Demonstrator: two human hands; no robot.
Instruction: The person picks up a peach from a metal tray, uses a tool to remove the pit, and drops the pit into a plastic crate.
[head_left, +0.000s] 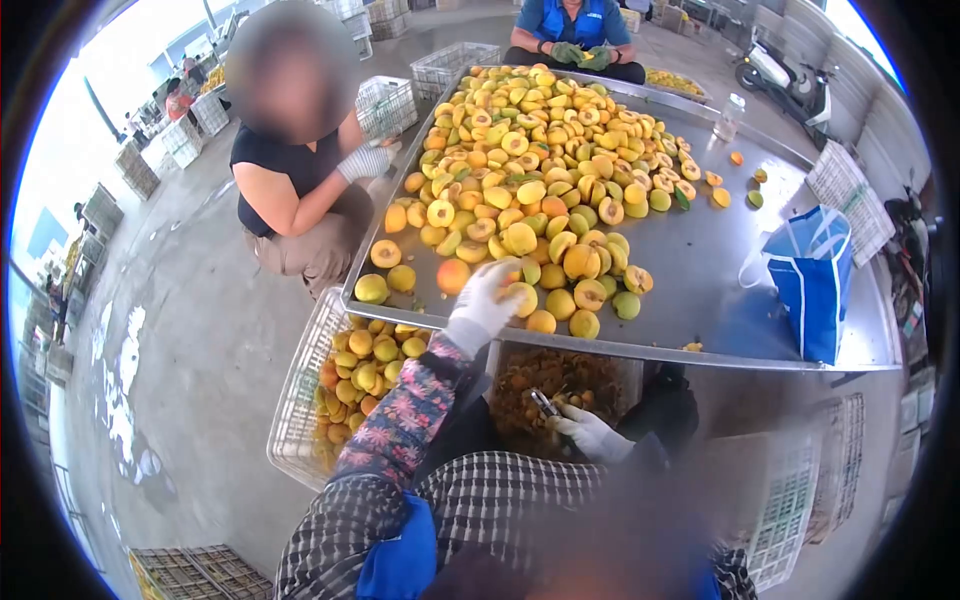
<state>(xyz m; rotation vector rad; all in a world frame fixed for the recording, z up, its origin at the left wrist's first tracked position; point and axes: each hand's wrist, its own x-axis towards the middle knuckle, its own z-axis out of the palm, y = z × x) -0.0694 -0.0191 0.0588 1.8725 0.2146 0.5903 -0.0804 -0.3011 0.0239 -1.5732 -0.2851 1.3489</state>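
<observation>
My left hand (484, 303), in a white glove, reaches over the near edge of a heap of halved yellow peaches (540, 150) on the metal table (720, 280). Its fingers are apart, right at a peach (522, 299). An orange-red peach (453, 276) lies just left of these fingers. Lower down, my right hand (592, 432), also gloved, is closed around a small metal hand tool (545, 403). The tool's tip points up and left, above a bin (630, 375) of brownish fruit scraps; its handle is mostly hidden in the glove.
A white crate (290, 400) of peaches stands below the table's left corner. One person (290, 170) squats at the left, another (575, 30) sits at the far end. A blue bag (815, 290) and a clear bottle (730, 117) stand on the table's right side.
</observation>
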